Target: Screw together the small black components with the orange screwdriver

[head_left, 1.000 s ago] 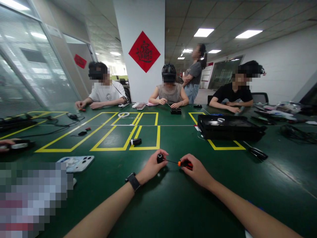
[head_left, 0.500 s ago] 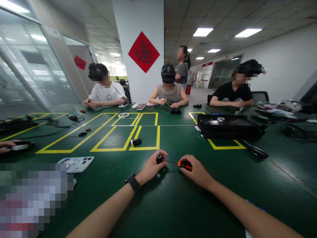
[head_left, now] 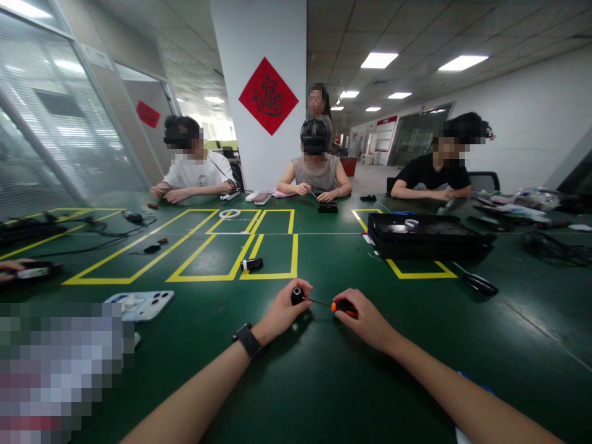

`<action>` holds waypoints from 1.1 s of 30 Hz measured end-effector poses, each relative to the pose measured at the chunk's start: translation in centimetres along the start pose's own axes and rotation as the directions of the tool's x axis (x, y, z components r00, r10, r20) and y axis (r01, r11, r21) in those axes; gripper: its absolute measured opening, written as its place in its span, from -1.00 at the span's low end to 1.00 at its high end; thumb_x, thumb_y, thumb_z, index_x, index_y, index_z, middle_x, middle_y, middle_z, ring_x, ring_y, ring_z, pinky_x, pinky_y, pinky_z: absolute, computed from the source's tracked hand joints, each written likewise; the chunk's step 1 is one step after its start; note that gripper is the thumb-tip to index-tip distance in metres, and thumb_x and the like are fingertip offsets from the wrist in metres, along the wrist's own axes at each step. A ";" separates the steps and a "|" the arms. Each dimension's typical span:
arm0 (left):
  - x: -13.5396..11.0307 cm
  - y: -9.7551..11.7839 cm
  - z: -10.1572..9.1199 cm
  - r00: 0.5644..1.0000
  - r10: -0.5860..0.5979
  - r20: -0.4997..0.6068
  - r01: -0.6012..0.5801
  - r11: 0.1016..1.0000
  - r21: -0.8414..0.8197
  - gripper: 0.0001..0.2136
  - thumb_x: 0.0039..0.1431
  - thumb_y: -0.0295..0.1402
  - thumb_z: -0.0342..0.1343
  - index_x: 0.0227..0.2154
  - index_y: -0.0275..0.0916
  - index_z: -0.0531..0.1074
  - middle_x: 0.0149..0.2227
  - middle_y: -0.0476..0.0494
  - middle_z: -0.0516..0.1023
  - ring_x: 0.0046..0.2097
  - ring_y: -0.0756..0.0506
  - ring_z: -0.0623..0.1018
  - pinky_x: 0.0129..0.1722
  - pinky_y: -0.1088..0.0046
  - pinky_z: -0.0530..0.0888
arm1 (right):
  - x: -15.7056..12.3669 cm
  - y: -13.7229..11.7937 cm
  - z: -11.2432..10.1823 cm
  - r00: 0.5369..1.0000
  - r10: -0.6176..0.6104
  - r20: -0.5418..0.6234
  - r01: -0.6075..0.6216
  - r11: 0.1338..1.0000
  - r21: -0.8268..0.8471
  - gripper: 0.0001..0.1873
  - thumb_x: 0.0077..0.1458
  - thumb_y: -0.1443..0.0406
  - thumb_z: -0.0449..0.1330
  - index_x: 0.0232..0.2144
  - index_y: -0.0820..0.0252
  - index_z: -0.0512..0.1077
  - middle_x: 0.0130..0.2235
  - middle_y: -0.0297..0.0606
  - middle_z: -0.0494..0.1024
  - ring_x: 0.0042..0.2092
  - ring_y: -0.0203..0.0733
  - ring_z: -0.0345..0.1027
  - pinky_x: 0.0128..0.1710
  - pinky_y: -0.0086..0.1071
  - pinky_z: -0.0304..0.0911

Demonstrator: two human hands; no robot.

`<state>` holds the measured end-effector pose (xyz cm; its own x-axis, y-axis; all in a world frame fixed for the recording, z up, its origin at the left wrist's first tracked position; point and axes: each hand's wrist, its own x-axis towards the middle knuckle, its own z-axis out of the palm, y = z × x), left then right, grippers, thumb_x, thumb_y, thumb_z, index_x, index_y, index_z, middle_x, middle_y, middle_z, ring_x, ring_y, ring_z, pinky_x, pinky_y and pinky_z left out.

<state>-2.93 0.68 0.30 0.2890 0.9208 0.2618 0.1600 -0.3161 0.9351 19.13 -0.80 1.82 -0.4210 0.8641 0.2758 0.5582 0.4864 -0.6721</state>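
We pinch the small black part (head_left: 298,295) in our left hand (head_left: 282,311), close over the table (head_left: 324,382). Our right hand (head_left: 365,320) grips the screwdriver (head_left: 343,306), tip in the part: we judge the driving under way, finish unclear. 1 similar part (head_left: 252,264) lies beyond, untouched.

Red diamond sign (head_left: 268,95) on pillar (head_left: 257,31) bears a black character, illegible

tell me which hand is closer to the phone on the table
Left. The left hand, gripping a black part, is right of the phone; the right hand, on the screwdriver, is farther right.
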 end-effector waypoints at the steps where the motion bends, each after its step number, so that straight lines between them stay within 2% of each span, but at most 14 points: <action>1: 0.0 0.0 0.0 1.000 -0.001 -0.001 0.001 1.000 -0.002 -0.77 -0.02 -0.47 0.07 -0.24 -0.22 0.28 -0.34 -0.01 0.36 -0.29 -0.01 0.40 -0.21 0.44 0.32 | 0.0 -0.1 -0.1 1.000 -0.013 0.015 0.013 1.000 0.005 -0.86 0.06 0.30 0.07 -0.31 0.18 0.39 -0.24 -0.24 0.40 -0.17 -0.20 0.24 -0.13 -0.31 0.15; 4: 0.0 0.2 0.0 1.000 -0.008 -0.013 0.008 1.000 0.001 -0.77 -0.03 -0.47 0.07 -0.25 -0.22 0.29 -0.33 -0.02 0.37 -0.28 -0.01 0.40 -0.20 0.43 0.32 | 0.0 -0.3 -0.3 0.999 -0.046 0.030 0.045 0.999 0.011 -0.83 0.10 0.33 0.01 -0.37 0.18 0.41 -0.25 -0.24 0.40 -0.15 -0.21 0.23 -0.11 -0.31 0.13; 7: -0.1 0.4 0.0 0.999 -0.026 -0.018 0.026 1.000 -0.001 -0.79 -0.03 -0.47 0.06 -0.27 -0.23 0.31 -0.32 -0.03 0.37 -0.26 -0.02 0.40 -0.20 0.43 0.31 | -0.1 -0.2 -0.2 1.000 -0.029 0.002 0.029 1.000 0.000 -0.88 0.05 0.34 0.07 -0.34 0.18 0.39 -0.27 -0.26 0.39 -0.18 -0.21 0.24 -0.14 -0.32 0.15; 12: -0.2 0.6 0.0 0.996 -0.084 -0.011 0.083 0.996 -0.019 -0.84 -0.01 -0.41 0.05 -0.31 -0.23 0.31 -0.33 -0.03 0.38 -0.30 -0.01 0.38 -0.28 0.48 0.31 | -0.1 0.0 0.0 1.000 0.019 -0.024 -0.020 1.000 -0.012 -0.85 -0.02 0.33 0.13 -0.31 0.17 0.37 -0.26 -0.26 0.39 -0.22 -0.21 0.25 -0.17 -0.31 0.17; 19: -0.2 0.6 0.1 0.997 -0.082 0.009 0.082 0.996 -0.041 -0.85 0.14 -0.26 -0.07 -0.32 -0.22 0.29 -0.39 0.00 0.34 -0.34 0.01 0.34 -0.33 0.52 0.28 | 0.1 0.1 -0.4 0.999 -0.015 0.041 0.014 1.000 0.017 -0.78 0.13 0.33 -0.02 -0.37 0.17 0.43 -0.25 -0.23 0.41 -0.15 -0.21 0.24 -0.10 -0.30 0.13; 23: -0.2 0.8 0.0 0.997 -0.070 0.029 0.071 0.997 -0.030 -0.82 0.16 -0.22 -0.10 -0.31 -0.21 0.27 -0.36 -0.01 0.34 -0.31 0.00 0.33 -0.30 0.51 0.27 | 0.1 0.2 -0.3 1.000 -0.014 0.014 0.014 1.000 0.003 -0.85 0.08 0.34 0.04 -0.34 0.18 0.40 -0.26 -0.25 0.40 -0.17 -0.20 0.24 -0.13 -0.30 0.15; 30: -0.2 0.8 0.0 0.998 -0.054 0.030 0.054 0.999 -0.006 -0.86 0.14 -0.28 -0.07 -0.32 -0.23 0.28 -0.37 -0.01 0.33 -0.34 0.01 0.32 -0.32 0.51 0.26 | 0.0 0.3 -0.2 0.998 0.065 -0.025 -0.066 0.998 -0.020 -0.81 0.02 0.28 0.12 -0.26 0.16 0.37 -0.21 -0.24 0.38 -0.14 -0.17 0.24 -0.11 -0.26 0.16; 33: -0.2 0.8 -0.1 0.999 -0.034 0.027 0.034 0.999 0.032 -0.90 0.10 -0.35 -0.02 -0.32 -0.23 0.28 -0.37 -0.01 0.33 -0.33 0.00 0.32 -0.31 0.51 0.27 | 0.1 0.3 -0.3 0.998 0.058 0.001 -0.058 0.998 -0.020 -0.81 0.09 0.25 0.06 -0.25 0.15 0.38 -0.21 -0.23 0.39 -0.13 -0.18 0.23 -0.10 -0.26 0.15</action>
<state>-2.91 0.27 0.97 0.3086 0.9247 0.2230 0.1998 -0.2922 0.9353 19.46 -0.51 1.88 -0.3888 0.8906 0.2359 0.5956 0.4383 -0.6731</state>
